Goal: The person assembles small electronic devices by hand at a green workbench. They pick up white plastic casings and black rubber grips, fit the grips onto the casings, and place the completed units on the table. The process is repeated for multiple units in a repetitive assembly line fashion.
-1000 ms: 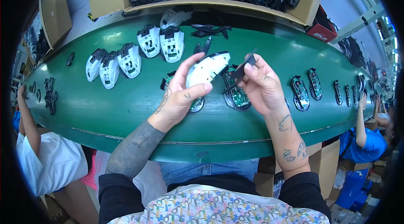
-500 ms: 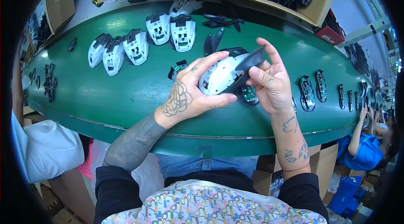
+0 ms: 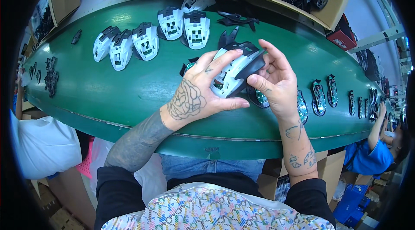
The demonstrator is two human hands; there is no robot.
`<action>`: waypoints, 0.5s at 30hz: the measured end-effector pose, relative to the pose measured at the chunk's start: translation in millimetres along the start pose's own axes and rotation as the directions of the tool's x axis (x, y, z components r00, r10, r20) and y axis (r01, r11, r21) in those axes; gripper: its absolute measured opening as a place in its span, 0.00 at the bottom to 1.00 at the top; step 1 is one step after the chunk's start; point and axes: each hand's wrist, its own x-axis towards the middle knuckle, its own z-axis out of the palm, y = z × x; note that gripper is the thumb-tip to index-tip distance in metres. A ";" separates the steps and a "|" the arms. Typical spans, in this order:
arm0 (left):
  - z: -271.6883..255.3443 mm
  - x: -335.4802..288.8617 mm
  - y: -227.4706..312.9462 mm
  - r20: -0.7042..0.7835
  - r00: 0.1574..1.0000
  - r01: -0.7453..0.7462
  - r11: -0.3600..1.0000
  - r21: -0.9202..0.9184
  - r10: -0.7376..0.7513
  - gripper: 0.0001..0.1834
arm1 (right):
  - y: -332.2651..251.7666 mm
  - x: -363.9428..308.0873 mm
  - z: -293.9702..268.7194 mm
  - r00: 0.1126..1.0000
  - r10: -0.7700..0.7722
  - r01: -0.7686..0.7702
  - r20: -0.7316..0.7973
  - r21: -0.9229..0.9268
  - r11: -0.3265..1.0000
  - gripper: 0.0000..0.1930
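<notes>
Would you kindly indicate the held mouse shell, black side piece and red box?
Mouse shell (image 3: 235, 68), head view: white body.
Black side piece (image 3: 251, 68), head view: outer face.
Red box (image 3: 345, 38), head view: front face.

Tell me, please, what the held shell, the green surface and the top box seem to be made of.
Shell: probably moulded plastic, white and black, with neat cut-outs and a soft sheen.
Green surface: smooth, slightly glossy, perhaps rubber or plastic; pale highlights show.
Top box: likely cardboard, matte tan, with thin, flat walls.

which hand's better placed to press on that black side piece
Likely your right hand: it's at the black side piece, while your left hand grips the white mouse shell.
</notes>
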 end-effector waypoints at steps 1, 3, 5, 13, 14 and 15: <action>-1.0 -0.4 0.4 0.003 1.000 -0.010 1.000 -0.002 0.010 0.48 | -0.9 0.3 1.1 1.000 0.028 -0.028 -0.014 0.005 1.000 0.37; -2.9 -0.7 1.9 0.009 0.999 -0.032 0.999 -0.008 0.032 0.46 | -5.9 1.3 4.7 0.996 0.083 -0.082 -0.043 0.015 0.997 0.37; -2.4 -1.2 -0.3 0.000 0.997 -0.072 0.997 0.015 0.072 0.43 | -6.6 1.4 4.0 0.997 0.075 -0.076 -0.032 -0.022 0.997 0.37; -0.7 -4.1 -11.1 -0.064 0.997 0.009 0.928 -0.372 -0.036 0.50 | -9.0 7.3 -5.7 0.998 0.013 -0.013 -0.068 0.007 1.000 0.36; -3.1 -3.9 -14.7 -0.030 1.000 -0.004 0.926 -0.377 -0.008 0.49 | -12.7 7.6 -8.3 0.998 0.049 -0.050 0.029 0.044 0.998 0.37; -5.6 -3.2 -15.3 0.008 1.000 -0.013 0.924 -0.383 0.017 0.49 | -16.2 6.8 -13.0 0.989 0.084 -0.094 0.124 0.079 0.992 0.38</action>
